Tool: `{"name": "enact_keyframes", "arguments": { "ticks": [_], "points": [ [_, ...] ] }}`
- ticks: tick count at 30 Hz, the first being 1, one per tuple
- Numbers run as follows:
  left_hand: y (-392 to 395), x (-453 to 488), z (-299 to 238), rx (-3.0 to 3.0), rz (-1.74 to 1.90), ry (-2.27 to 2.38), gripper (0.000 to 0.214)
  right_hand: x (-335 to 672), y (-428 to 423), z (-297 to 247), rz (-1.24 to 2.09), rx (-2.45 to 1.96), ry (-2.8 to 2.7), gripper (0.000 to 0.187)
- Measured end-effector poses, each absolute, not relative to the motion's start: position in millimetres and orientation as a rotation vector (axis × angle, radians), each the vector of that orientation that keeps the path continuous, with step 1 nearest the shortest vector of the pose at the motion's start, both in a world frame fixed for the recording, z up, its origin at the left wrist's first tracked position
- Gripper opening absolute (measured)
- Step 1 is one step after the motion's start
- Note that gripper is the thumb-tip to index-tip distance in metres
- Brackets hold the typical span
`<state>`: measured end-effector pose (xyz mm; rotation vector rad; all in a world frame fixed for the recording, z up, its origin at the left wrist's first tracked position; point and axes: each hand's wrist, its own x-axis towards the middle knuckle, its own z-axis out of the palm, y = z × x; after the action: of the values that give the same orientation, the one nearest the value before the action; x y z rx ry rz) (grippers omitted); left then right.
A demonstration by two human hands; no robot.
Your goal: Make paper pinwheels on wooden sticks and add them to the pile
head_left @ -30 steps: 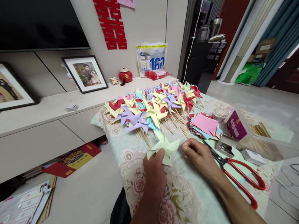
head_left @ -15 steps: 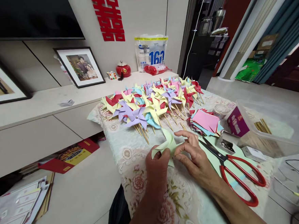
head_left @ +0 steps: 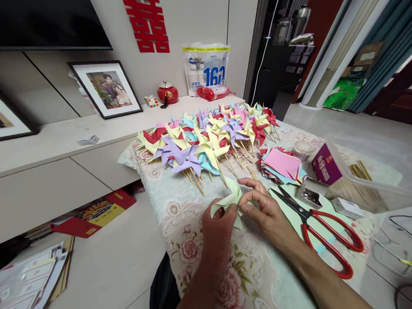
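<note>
L hand grip is closed, thumb over curled fingers, pinching a pale green paper pinwheel near its middle. R hand grip is nearly closed too, thumb & index tip together on the pinwheel's R edge, other fingers loosely bent; exact contact partly hidden. Pinwheel is held just above the table, which has a pale floral cloth, btwn the two hands.

Just R of the R hand: big scissors w/ black blades & red loop handles, slightly open, on pale green paper sheets. Next to them, a small open box of metal bits. Behind that, a stack of multicolored paper, pink on top. Farther L, a dense bunch of paper pinwheels on wooden sticks, mostly yellow, purple, red & blue. Far R, a clear plastic tub w/ sticks.
</note>
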<state>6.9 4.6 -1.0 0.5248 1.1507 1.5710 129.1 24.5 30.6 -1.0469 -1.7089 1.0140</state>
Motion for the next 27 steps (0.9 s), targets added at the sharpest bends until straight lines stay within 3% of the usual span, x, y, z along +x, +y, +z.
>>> {"name": "enact_keyframes", "arguments": {
  "ticks": [27],
  "points": [
    [1.4, 5.7, 14.2, 0.619, 1.544, 1.290, 0.011, 123.8, 23.0, 25.0, 1.057, -1.058, -1.618, 0.017]
  ]
}}
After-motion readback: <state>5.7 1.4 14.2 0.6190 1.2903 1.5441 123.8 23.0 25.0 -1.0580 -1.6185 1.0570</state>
